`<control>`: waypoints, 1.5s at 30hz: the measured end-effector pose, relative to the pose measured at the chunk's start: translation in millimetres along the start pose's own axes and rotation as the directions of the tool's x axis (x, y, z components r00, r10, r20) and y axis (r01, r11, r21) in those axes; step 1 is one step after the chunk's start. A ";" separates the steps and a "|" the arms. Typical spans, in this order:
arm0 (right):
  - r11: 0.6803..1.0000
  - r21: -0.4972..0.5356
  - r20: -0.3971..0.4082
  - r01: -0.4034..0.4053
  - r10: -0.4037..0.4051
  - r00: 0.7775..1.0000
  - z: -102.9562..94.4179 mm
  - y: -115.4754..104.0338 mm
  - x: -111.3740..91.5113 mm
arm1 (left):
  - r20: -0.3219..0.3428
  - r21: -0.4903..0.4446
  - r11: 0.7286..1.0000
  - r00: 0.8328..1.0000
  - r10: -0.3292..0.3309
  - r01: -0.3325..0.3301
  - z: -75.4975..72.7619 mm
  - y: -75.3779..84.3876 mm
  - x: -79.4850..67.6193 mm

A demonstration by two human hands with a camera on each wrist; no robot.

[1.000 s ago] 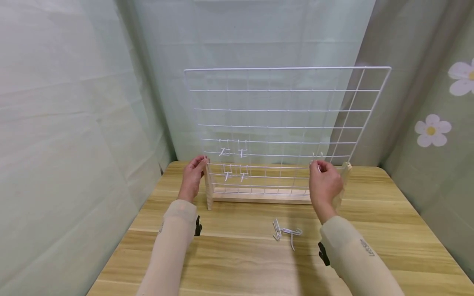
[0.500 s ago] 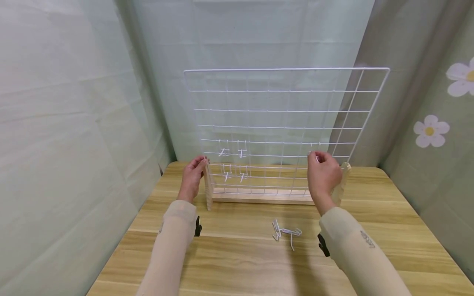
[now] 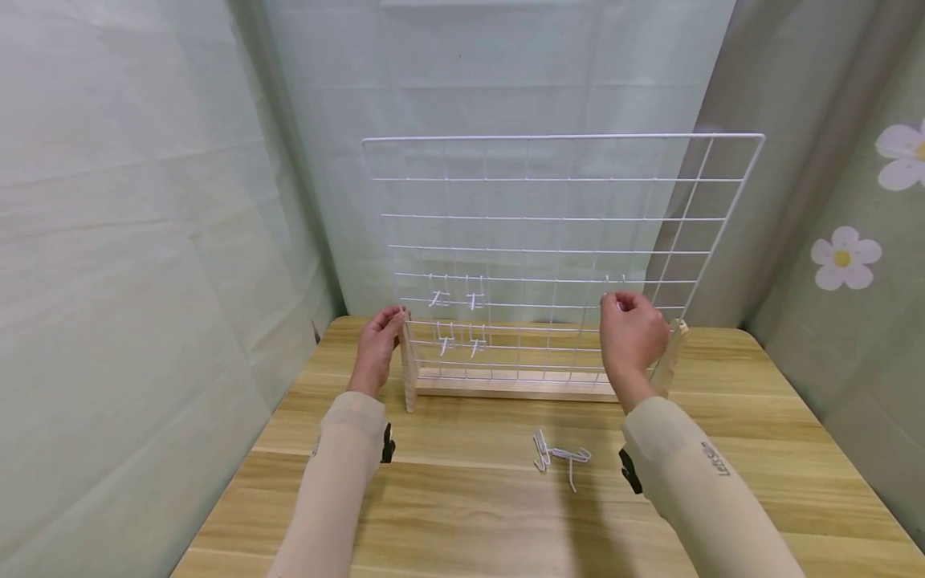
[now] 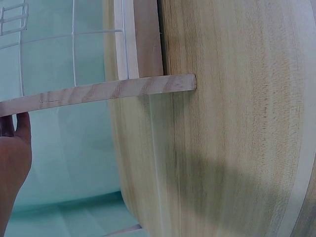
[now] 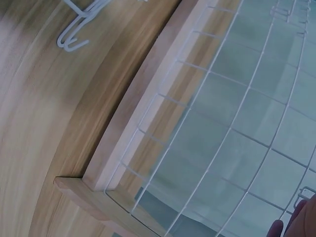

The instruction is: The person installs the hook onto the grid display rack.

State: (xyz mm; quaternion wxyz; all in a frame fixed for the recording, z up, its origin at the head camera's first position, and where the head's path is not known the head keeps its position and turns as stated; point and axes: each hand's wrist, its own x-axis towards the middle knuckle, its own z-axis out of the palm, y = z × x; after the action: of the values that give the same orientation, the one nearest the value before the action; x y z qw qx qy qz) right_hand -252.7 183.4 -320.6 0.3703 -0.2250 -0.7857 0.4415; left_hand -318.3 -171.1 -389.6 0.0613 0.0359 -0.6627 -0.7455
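Note:
A white wire grid rack stands upright in a wooden base. My left hand holds the rack's left edge at the top of the wooden side piece; some fingertips are hidden. At the lower right of the grid, my right hand pinches a white wire hook. The hook's two bent ends show above the fingers, at a horizontal wire; its front part is mostly covered. Several similar hooks hang in two rows at the grid's lower left.
Loose white wire hooks lie together on the wood-grain table in front of the base. Pale green cloth hangs behind and on both sides. The right-hand cloth has white flowers.
My right hand has risen slightly with the hook, bringing its bent ends from a lower wire up to the one above. My left hand stays at the rack's left edge.

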 end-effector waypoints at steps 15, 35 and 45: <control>1.000 -0.009 0.007 0.019 -0.019 1.000 0.5 2.7 -0.4 | 0.005 0.006 1.000 1.000 0.002 -0.002 -0.9 0.2 -0.6; 0.999 -0.030 0.060 0.040 -0.038 0.997 0.9 19.0 -8.7 | 0.008 -0.009 1.000 1.000 0.007 -0.007 1.3 0.1 -1.0; 0.996 -0.043 0.088 0.082 -0.078 0.993 5.6 34.2 -16.2 | 0.008 -0.021 1.000 1.000 0.016 -0.016 0.1 0.0 -0.1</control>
State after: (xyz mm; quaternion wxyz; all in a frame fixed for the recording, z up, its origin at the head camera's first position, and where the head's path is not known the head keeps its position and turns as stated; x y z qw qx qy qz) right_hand -246.0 186.9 -358.1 0.3480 -0.1825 -0.8193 0.4174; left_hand -318.2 -170.9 -389.6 0.0650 0.0268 -0.6552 -0.7522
